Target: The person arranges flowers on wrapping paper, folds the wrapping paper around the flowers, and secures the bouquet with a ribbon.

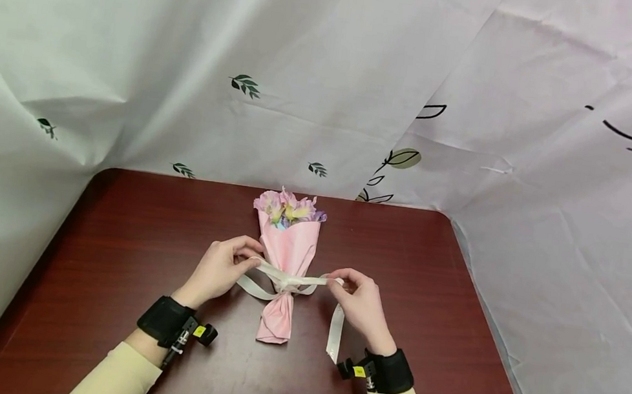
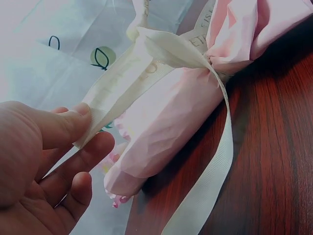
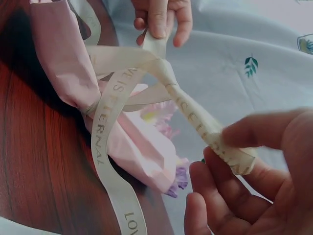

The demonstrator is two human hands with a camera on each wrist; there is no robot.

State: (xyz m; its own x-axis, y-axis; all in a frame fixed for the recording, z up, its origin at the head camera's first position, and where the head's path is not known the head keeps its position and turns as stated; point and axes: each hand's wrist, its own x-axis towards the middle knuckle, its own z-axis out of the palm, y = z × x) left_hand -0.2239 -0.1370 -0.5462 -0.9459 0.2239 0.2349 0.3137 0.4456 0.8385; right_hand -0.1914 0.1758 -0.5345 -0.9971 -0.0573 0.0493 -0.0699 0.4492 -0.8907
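Note:
A bouquet wrapped in pink paper (image 1: 293, 246) lies on the table, its pink and purple flowers (image 1: 289, 208) pointing to the far side. Around its narrow waist runs a cream ribbon (image 1: 283, 279) with printed lettering, crossed in a knot over the front. My left hand (image 1: 222, 269) pinches one loop of ribbon between thumb and fingers, left of the bouquet. On the other side my right hand (image 1: 359, 299) pinches a second stretch, drawn out taut. In the right wrist view a loose ribbon tail (image 3: 115, 181) hangs down past the wrap.
The dark red wooden table (image 1: 171, 232) carries the bouquet near its middle. White cloth (image 1: 308, 59) printed with leaves hangs behind and along the sides. A black band with a small camera sits on each wrist.

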